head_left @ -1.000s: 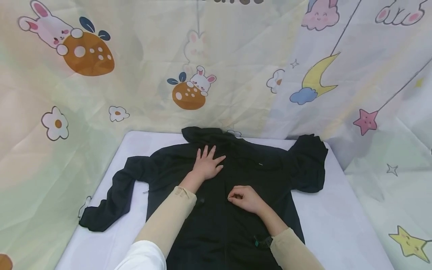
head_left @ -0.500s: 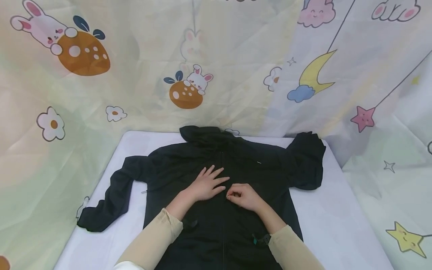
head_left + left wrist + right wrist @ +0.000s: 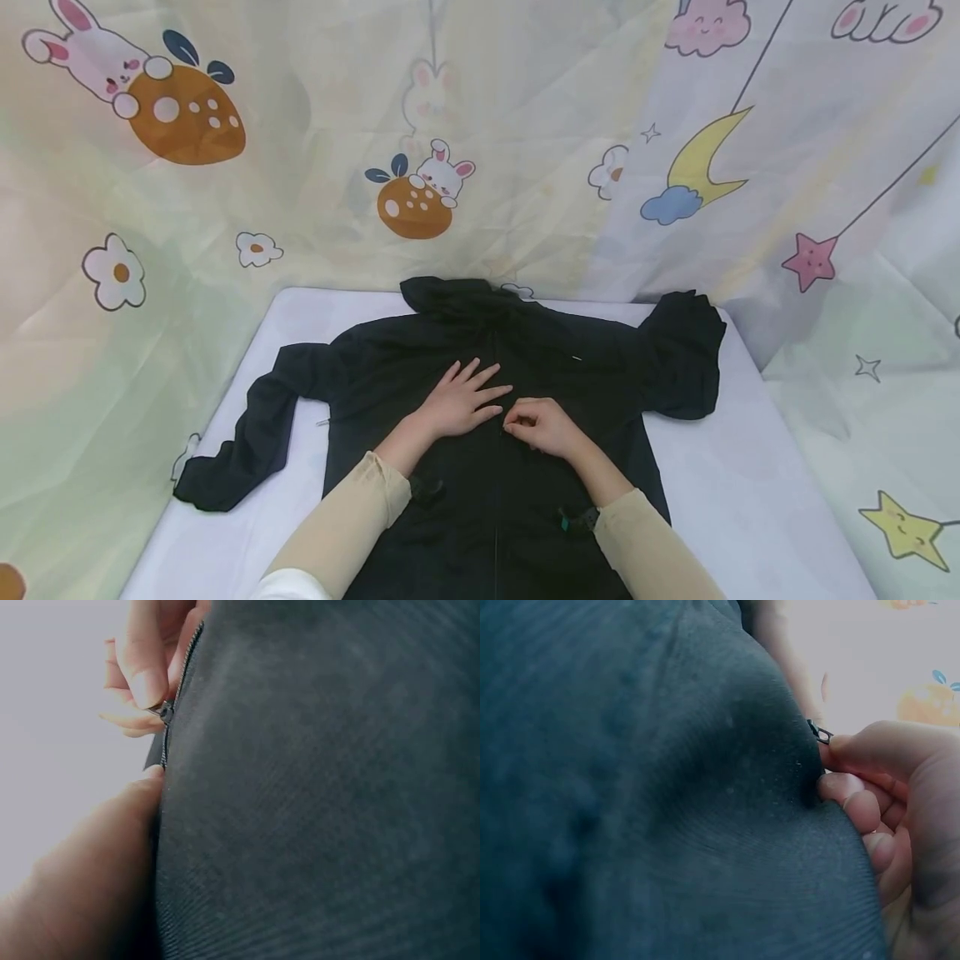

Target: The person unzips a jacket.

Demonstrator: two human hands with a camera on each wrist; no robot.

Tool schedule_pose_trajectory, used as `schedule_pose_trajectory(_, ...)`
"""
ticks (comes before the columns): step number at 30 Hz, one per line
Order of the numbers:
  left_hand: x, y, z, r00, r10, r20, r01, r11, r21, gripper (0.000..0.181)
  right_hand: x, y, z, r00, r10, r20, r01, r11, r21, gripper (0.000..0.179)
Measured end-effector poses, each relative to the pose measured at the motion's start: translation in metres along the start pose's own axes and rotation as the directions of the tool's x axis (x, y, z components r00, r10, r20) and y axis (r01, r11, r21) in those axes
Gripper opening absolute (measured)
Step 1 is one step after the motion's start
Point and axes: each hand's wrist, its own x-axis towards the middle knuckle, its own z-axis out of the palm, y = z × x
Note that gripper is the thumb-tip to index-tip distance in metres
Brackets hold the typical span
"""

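The right hand (image 3: pixel 546 427) pinched the zipper pull (image 3: pixel 166 712) of the jacket (image 3: pixel 476 492). The left hand (image 3: pixel 453 406) lay spread on the jacket's chest.

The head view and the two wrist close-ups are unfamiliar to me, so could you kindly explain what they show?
There is no robot here: a person works with two bare hands. The wide picture comes from a camera worn on the head, looking forward and down. The two close-ups come from cameras on the wrists, each looking at that hand's work.

A black jacket with a front zip lies spread on a white surface, with a cartoon-printed cloth behind it. The left hand rests on the jacket's front with its fingers spread. The right hand pinches the small zip pull, which both wrist views show more clearly than the head view.
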Motion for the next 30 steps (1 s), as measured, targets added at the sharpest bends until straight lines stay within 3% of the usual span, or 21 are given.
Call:
schedule_pose_trajectory(16,0.033,-0.021,-0.013,1.000,-0.025,0.013,0.025,1.000,-0.008,0.049,0.032,0.012,-0.016,0.992,0.129,-0.001,-0.129,0.992,-0.004,0.009)
schedule_pose_trajectory(22,0.038,-0.021,-0.019,0.998,-0.050,0.028,0.050,0.999,0.004,0.051,0.039,0.014,-0.018,0.992,0.127,-0.007,-0.127,0.992,-0.014,0.010)
schedule_pose_trajectory(25,0.038,-0.021,-0.019,0.998,-0.056,0.033,0.055,0.998,0.008,0.055,0.038,0.011,-0.017,0.993,0.115,-0.010,-0.116,0.992,-0.051,0.010)
schedule_pose_trajectory(30,0.037,-0.020,-0.019,0.998,-0.055,0.036,0.054,0.998,0.030,0.059,0.034,0.001,-0.013,0.998,0.059,-0.023,-0.062,0.972,-0.227,0.006)
